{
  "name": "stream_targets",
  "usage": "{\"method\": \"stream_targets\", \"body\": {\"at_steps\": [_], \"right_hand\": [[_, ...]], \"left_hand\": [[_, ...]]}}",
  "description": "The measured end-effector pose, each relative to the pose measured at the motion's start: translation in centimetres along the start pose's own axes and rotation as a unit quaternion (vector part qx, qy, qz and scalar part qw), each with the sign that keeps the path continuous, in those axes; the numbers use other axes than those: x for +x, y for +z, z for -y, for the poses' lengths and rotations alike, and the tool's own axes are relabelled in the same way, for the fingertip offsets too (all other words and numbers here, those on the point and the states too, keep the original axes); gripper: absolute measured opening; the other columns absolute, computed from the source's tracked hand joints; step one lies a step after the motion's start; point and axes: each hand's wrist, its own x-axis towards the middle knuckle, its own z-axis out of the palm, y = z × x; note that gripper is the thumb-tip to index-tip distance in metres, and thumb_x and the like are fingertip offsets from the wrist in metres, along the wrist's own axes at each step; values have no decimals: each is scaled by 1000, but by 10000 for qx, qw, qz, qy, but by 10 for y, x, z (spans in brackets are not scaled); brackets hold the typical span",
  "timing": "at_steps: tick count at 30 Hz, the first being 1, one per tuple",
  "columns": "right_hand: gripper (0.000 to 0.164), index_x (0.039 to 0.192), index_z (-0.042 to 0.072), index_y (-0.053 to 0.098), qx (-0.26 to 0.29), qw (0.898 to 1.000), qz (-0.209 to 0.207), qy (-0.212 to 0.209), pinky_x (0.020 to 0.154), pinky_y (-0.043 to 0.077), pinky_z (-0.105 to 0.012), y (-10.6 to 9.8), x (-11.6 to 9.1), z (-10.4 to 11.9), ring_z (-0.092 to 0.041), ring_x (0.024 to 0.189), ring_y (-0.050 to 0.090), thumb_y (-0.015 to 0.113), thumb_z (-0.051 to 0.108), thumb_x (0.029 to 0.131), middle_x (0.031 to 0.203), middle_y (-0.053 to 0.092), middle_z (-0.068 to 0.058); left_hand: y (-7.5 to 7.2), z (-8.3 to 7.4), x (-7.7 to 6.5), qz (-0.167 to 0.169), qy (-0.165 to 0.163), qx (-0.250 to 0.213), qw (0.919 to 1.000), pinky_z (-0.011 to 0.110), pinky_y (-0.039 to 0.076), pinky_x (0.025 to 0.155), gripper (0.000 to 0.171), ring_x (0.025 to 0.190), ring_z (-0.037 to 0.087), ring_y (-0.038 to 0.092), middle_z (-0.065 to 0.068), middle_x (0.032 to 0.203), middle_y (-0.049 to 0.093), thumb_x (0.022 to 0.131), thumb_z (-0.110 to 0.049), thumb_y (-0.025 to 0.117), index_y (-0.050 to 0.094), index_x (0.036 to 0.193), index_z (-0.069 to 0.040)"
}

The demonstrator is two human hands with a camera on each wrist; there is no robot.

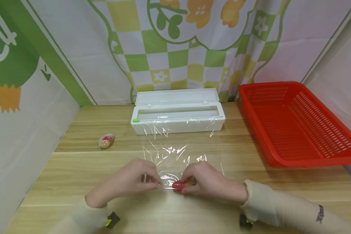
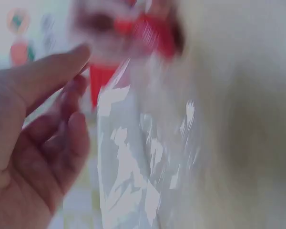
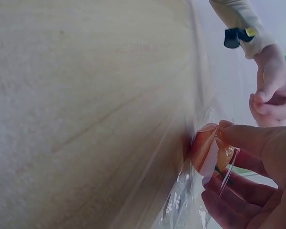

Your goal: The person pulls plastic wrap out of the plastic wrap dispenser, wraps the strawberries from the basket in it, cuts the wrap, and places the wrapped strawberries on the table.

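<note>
In the head view my right hand [image 1: 209, 182] pinches a small red-and-yellowish, fruit-like piece [image 1: 179, 185] between thumb and fingers. A green bit shows on it in the right wrist view, with clear film around it. My left hand [image 1: 131, 178] is just left of the piece, fingers loosely bent. A gap shows between its fingers and the film in the left wrist view; fingertip contact is unclear. Clear cling film [image 1: 175, 156] stretches over the wood from the white dispenser box [image 1: 179, 126], whose lid stands up. A similar wrapped piece [image 1: 106, 141] lies at the left.
A red plastic basket [image 1: 269, 143] with slotted sides stands at the right. The wooden table [image 1: 76, 175] runs back to a checked, flowered cloth [image 1: 175, 58], with more cloth at both sides. A green slider [image 1: 136, 120] sits on the box's left end.
</note>
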Motion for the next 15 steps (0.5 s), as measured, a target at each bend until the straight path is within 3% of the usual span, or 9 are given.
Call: {"method": "stream_targets", "body": {"at_steps": [3,5,7,10,15], "right_hand": [[20,87,21,76,-19,10000,-28,-67,68,46,-14,-1,1,-1,1,73,57,82,31,71,82,70,13],[19,87,22,76,-7,10000,-51,-78,68,46,-13,0,1,-1,1,74,57,82,31,71,82,69,14],[19,86,23,76,-28,9999,-104,-116,69,46,-13,0,1,-3,2,74,57,82,31,70,81,69,15],[18,84,23,76,1,9998,-166,-138,70,46,-14,1,2,-5,2,74,57,83,31,70,80,68,15],[18,82,23,74,191,9996,-192,-112,72,48,-17,2,3,-10,0,75,59,84,30,68,78,68,15]], "left_hand": [[18,-12,14,-231,978,697,9925,7,46,68,9,72,-6,54,-13,77,63,82,-19,74,77,90,-19],[29,-15,22,-469,1527,1228,9795,7,46,75,11,77,-4,56,-11,82,64,81,-20,75,77,92,-19],[36,-16,27,-684,1849,1639,9666,8,46,79,13,81,0,58,-10,87,65,80,-20,76,76,93,-20],[43,-15,31,-766,1940,1888,9596,11,47,83,17,85,2,60,-9,91,66,79,-20,77,76,95,-19],[49,-12,34,-488,1572,1916,9676,13,48,86,23,89,1,60,-9,95,67,78,-22,78,75,100,-18]]}}
